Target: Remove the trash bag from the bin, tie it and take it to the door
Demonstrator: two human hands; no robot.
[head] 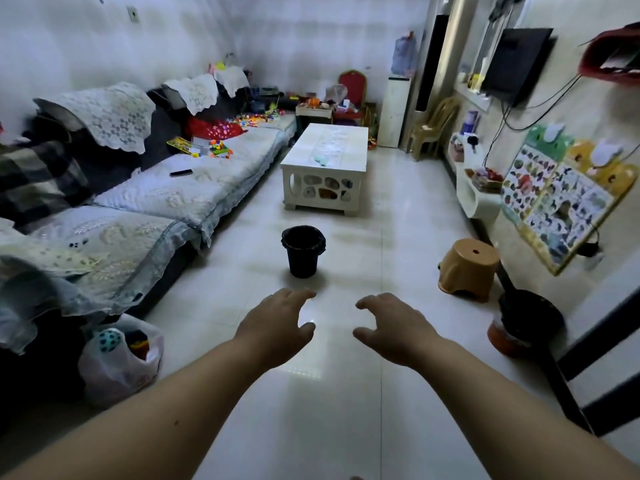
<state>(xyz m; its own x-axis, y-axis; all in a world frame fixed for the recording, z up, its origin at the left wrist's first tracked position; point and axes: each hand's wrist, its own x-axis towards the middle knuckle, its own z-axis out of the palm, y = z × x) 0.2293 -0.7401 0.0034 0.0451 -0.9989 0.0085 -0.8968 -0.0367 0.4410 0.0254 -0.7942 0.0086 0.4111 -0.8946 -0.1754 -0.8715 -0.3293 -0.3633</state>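
A small black bin [303,261] stands upright on the white tiled floor, in the middle of the room. A black trash bag [303,238] lines it, its edge folded over the rim. My left hand [277,323] and my right hand [391,327] are stretched out in front of me, palms down, fingers apart and slightly curled. Both hold nothing. They hover above the floor on the near side of the bin, apart from it.
A sofa [145,202] with toys runs along the left. A white coffee table [327,168] stands behind the bin. A brown plastic stool [467,268] and a second dark bin over an orange one [526,320] sit at the right wall. A white plastic bag [121,358] lies near left.
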